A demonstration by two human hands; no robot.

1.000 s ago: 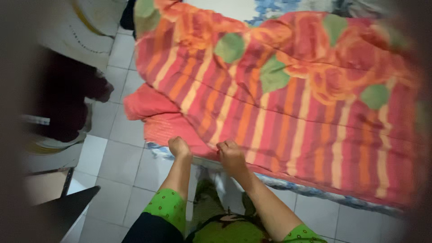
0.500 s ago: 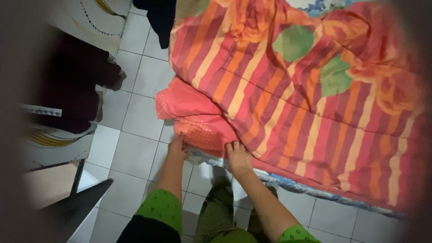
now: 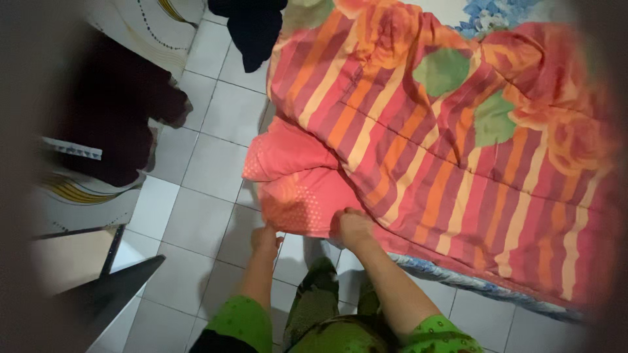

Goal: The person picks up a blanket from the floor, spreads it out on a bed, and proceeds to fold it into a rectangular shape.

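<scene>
A quilt (image 3: 458,150) lies spread over the bed (image 3: 458,278), which fills the right side of the view, and its near-left corner hangs folded over the bed's edge above the tiled floor (image 3: 196,216). The left hand (image 3: 265,238) sits just below that hanging corner, while the right hand (image 3: 353,225) grips the quilt's edge just to the right of it, both near the bed's front edge. To the left across the floor stands a piece of furniture (image 3: 72,209), and a dark cloth (image 3: 252,26) hangs at the far left end of the bed, behind the quilt's corner.

Bare tile floor (image 3: 196,196) left of quilt (image 3: 458,150); dark furniture (image 3: 111,124) beyond.
</scene>
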